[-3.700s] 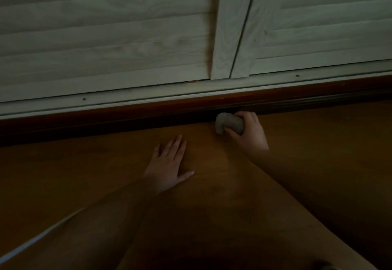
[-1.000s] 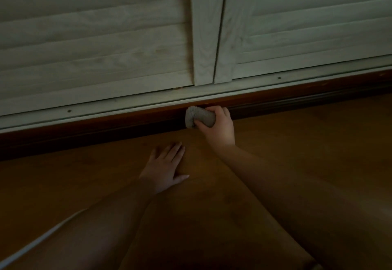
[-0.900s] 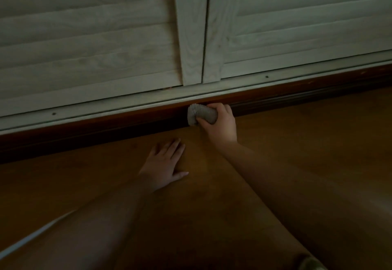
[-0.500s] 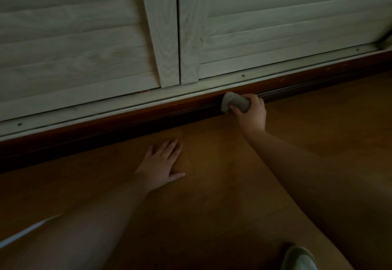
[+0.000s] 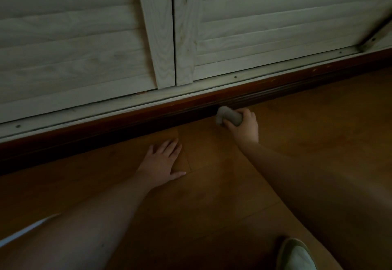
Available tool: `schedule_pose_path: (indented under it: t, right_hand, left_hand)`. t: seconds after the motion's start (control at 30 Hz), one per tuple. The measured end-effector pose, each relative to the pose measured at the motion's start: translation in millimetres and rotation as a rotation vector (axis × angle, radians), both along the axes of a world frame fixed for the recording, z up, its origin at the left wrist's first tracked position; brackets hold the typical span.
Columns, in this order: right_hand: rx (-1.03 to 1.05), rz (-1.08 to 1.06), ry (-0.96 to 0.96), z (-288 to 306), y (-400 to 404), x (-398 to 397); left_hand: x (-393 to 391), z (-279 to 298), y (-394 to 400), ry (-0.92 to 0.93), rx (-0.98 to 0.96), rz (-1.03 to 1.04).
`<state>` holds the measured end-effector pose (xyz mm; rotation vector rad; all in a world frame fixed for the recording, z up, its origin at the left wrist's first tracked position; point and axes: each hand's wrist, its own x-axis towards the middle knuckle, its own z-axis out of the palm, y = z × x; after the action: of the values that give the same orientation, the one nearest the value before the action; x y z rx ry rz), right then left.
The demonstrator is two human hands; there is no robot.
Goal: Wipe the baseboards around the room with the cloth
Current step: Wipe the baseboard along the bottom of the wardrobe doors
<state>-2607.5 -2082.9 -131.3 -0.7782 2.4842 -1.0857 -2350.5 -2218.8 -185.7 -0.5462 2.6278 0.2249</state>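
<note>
A dark reddish-brown baseboard (image 5: 131,125) runs from lower left to upper right along the foot of the white louvred doors (image 5: 275,30). My right hand (image 5: 246,126) grips a bunched grey cloth (image 5: 228,117) and holds it against the lower part of the baseboard, just above the floor. My left hand (image 5: 161,164) lies flat on the wooden floor (image 5: 222,185), fingers spread, a little left of and nearer than the cloth.
A pale metal track (image 5: 250,79) with screws sits between the doors and the baseboard. A light shoe (image 5: 296,255) shows at the bottom right on the floor. The room is dim.
My right hand has slid the cloth to the right along the baseboard and lower, towards the floor. My left hand has stayed planted. The view has shifted right, bringing the shoe into view.
</note>
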Motion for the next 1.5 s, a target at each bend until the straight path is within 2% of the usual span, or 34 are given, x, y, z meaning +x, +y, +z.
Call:
schedule_pose_path:
  t: [0.13,0.33,0.57,0.7,0.93,1.2,1.37,1.5]
  right_hand:
    - [0.034,0.091,-0.003,-19,0,21]
    - [0.003,0.23,-0.025,-33,-28,52]
    - [-0.042,0.261,-0.05,-40,-56,78]
    - [-0.041,0.219,-0.051,-43,-60,61]
    - [0.027,0.308,0.034,-46,-43,-7]
    - [0.12,0.181,0.167,-34,-1,-92]
    - [0.11,-0.152,0.178,-20,25,-133]
    - [0.101,-0.199,0.159,-15,29,-133]
  left_hand:
    - [3,2,-4,-0.024,0.023,0.039]
    - [17,-3,-7,-0.078,0.039,-0.039]
    - [9,-7,0,-0.111,0.087,-0.066]
    - [6,-7,-1,-0.116,0.068,-0.069]
    - [7,-5,-4,-0.105,0.07,-0.094]
    - [6,-1,-5,-0.097,0.039,-0.113]
    - [5,-1,-4,-0.096,0.049,-0.113]
    - [1,-1,-4,-0.117,0.065,-0.113]
